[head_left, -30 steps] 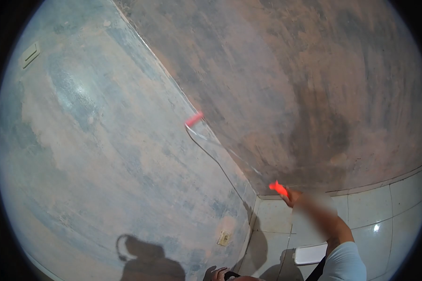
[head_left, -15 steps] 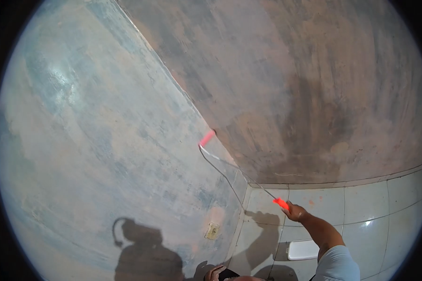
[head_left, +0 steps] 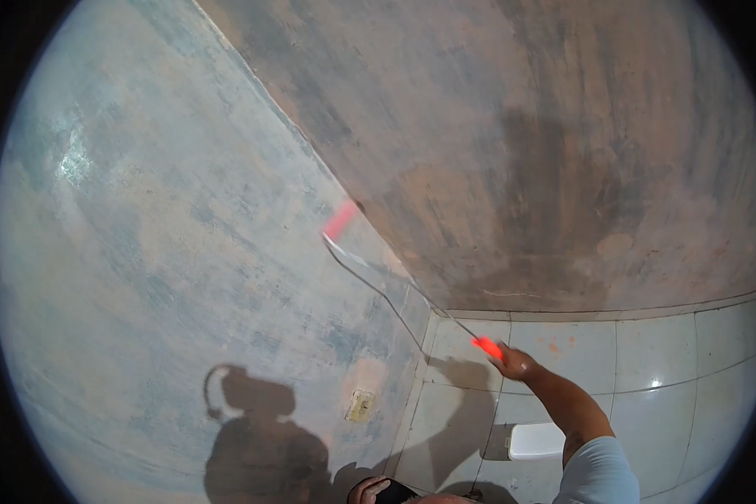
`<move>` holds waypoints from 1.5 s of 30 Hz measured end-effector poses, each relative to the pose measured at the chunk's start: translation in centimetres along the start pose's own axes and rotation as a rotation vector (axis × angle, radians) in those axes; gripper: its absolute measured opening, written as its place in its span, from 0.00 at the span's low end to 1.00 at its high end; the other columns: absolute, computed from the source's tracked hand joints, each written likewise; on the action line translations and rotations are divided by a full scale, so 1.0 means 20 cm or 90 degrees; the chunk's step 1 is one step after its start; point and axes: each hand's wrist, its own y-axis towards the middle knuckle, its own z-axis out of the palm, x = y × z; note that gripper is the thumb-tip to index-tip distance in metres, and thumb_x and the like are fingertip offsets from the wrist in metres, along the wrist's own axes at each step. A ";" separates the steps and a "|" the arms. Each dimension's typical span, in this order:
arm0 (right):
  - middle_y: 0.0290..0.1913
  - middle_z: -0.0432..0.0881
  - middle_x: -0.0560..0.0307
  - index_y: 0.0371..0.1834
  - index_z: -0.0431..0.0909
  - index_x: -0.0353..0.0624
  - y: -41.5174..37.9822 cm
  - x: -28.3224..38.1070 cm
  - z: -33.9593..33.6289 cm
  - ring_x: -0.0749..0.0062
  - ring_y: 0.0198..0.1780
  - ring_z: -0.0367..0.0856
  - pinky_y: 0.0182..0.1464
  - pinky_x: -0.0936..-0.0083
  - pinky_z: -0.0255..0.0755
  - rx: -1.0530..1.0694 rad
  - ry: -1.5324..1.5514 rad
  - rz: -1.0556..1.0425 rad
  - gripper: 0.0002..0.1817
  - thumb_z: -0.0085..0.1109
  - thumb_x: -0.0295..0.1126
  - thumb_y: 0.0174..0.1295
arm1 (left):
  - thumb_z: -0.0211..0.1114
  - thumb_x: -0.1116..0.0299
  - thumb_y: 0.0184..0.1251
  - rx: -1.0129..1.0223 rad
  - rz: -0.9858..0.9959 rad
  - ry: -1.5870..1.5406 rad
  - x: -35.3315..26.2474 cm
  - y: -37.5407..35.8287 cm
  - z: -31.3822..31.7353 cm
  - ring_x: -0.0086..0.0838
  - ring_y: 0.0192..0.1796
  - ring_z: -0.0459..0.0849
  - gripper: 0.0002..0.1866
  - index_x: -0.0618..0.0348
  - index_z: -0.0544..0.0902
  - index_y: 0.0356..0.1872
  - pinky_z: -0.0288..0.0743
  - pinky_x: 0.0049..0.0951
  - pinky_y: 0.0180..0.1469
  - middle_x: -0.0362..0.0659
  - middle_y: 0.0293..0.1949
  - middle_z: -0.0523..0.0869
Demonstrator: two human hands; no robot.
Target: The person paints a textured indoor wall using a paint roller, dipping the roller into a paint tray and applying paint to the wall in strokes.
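Observation:
My right hand (head_left: 513, 363) is wrapped round the orange handle (head_left: 488, 348) of a paint roller with a long bent metal frame. The pink roller head (head_left: 339, 219), slightly blurred, lies against the left wall (head_left: 185, 277) close to the corner with the darker wall (head_left: 479, 151). At the bottom edge my left hand (head_left: 368, 490) shows only in part, with its fingers bent beside a dark object (head_left: 395, 492); what it holds, if anything, is hidden.
White tiles (head_left: 563, 353) cover the lower surface at the right. A white rectangular object (head_left: 536, 441) sits by my right forearm. An electrical box (head_left: 360, 406) is set in the left wall. Shadows fall on both walls.
The roller head has moved up and to the left along the corner, and my right hand has followed slightly up and left. The view has shifted a little.

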 end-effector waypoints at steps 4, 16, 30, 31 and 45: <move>0.48 0.79 0.34 0.63 0.64 0.41 -0.10 -0.32 0.10 0.40 0.50 0.79 0.51 0.54 0.73 -0.007 -0.048 0.027 0.33 0.45 0.57 0.66 | 0.46 0.41 0.69 -0.004 0.008 0.007 0.03 -0.01 -0.01 0.48 0.56 0.74 0.34 0.64 0.73 0.58 0.65 0.46 0.60 0.57 0.54 0.76; 0.49 0.79 0.36 0.62 0.63 0.41 0.07 -0.21 0.01 0.40 0.51 0.78 0.53 0.55 0.72 0.008 0.006 0.004 0.32 0.46 0.56 0.66 | 0.46 0.39 0.69 -0.002 0.002 0.029 0.03 -0.04 -0.01 0.51 0.57 0.73 0.36 0.64 0.73 0.58 0.64 0.48 0.61 0.59 0.54 0.76; 0.38 0.81 0.34 0.62 0.63 0.38 0.10 0.05 -0.18 0.38 0.43 0.80 0.46 0.54 0.72 -0.033 -0.001 -0.017 0.34 0.44 0.58 0.67 | 0.46 0.36 0.68 -0.004 -0.007 0.066 0.01 -0.05 0.11 0.54 0.58 0.73 0.38 0.64 0.73 0.58 0.64 0.50 0.61 0.61 0.55 0.75; 0.38 0.81 0.34 0.59 0.64 0.40 0.03 -0.03 -0.14 0.38 0.43 0.80 0.46 0.53 0.72 -0.013 -0.014 0.007 0.32 0.45 0.57 0.67 | 0.46 0.36 0.68 -0.006 -0.004 0.073 0.01 -0.06 0.12 0.54 0.58 0.73 0.38 0.64 0.73 0.58 0.64 0.50 0.61 0.61 0.55 0.75; 0.22 0.80 0.45 0.39 0.73 0.44 -1.25 -0.28 -0.49 0.44 0.29 0.81 0.34 0.53 0.73 -0.020 -0.260 0.145 0.26 0.50 0.59 0.62 | 0.65 0.58 0.59 -0.060 -0.062 0.052 -0.10 0.14 0.13 0.49 0.55 0.76 0.23 0.63 0.76 0.52 0.67 0.44 0.58 0.53 0.50 0.79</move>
